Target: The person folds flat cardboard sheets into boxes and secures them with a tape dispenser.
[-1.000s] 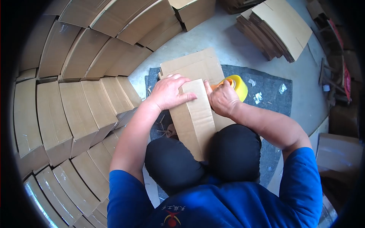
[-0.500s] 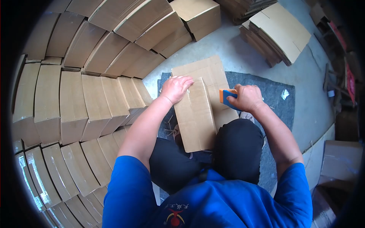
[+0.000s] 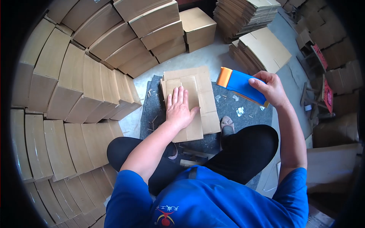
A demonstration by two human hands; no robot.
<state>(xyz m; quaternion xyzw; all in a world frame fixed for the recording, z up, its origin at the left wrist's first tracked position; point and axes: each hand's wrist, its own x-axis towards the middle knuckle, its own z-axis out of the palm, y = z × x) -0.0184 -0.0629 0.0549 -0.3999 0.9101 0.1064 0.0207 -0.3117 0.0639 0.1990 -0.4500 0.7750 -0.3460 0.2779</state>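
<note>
My left hand [image 3: 180, 112] lies flat with its fingers spread on a folded cardboard piece [image 3: 192, 131]. Beneath that piece is a larger flat cardboard sheet [image 3: 208, 108], resting on the dark mat between my legs. Out to the right, my right hand [image 3: 270, 89] is closed around a blue tool with an orange end [image 3: 243, 84]. The tool is held above the mat, apart from the cardboard, with its orange end pointing left.
Rows of cardboard boxes [image 3: 93, 85] are stacked along the left. Flat cardboard stacks [image 3: 264, 49] stand at the back right. Scraps [image 3: 240, 111] lie on the dark mat [image 3: 247, 121]. Red objects [image 3: 327, 95] are at the far right.
The cardboard under my left hand now lies flatter and lower. My left hand has moved from its top edge onto its face. My right hand has moved right, raising the tool. The view has shifted.
</note>
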